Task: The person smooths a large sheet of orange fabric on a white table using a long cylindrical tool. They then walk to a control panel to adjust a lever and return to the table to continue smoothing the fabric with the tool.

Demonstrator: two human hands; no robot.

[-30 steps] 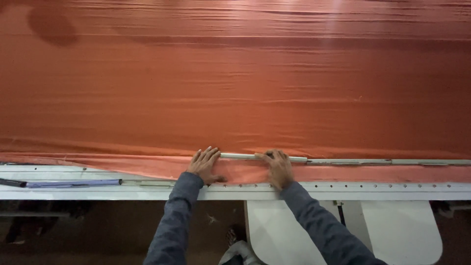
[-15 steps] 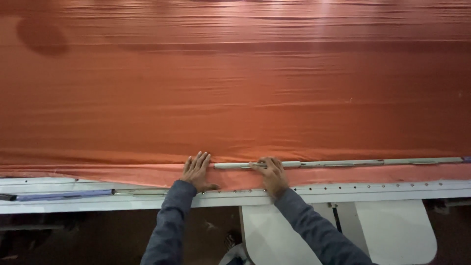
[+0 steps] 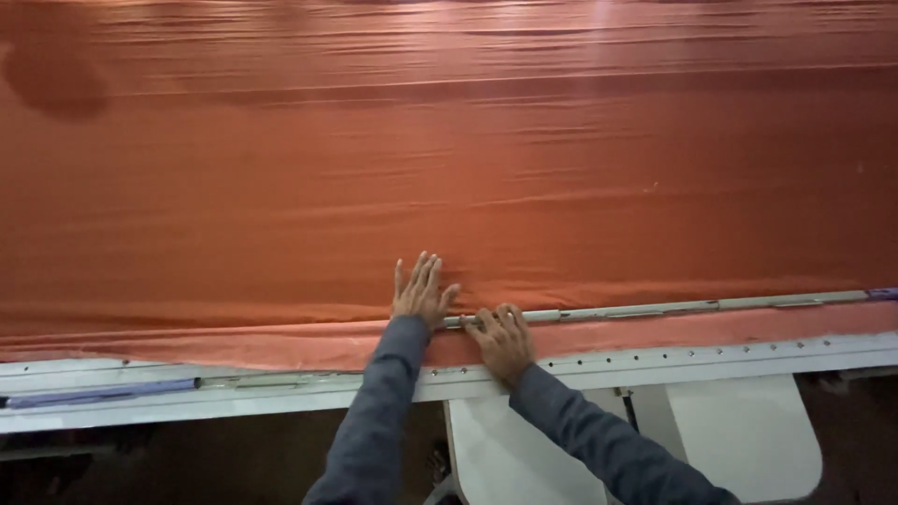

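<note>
Across nearly the whole view stretches an orange-red cloth (image 3: 524, 187), pulled flat with faint lengthwise ripples, its near edge lying over a long white frame rail (image 3: 711, 360) studded with small holes. Along that edge runs a thin pale metal bar (image 3: 673, 307), resting on the cloth and reaching off to the right. The left hand (image 3: 421, 292) lies flat on the cloth, fingers spread, just beside the bar's near end. The right hand (image 3: 503, 339) presses down on that end, fingers together, gripping nothing. A purple strip (image 3: 103, 391) sits far left.
</note>
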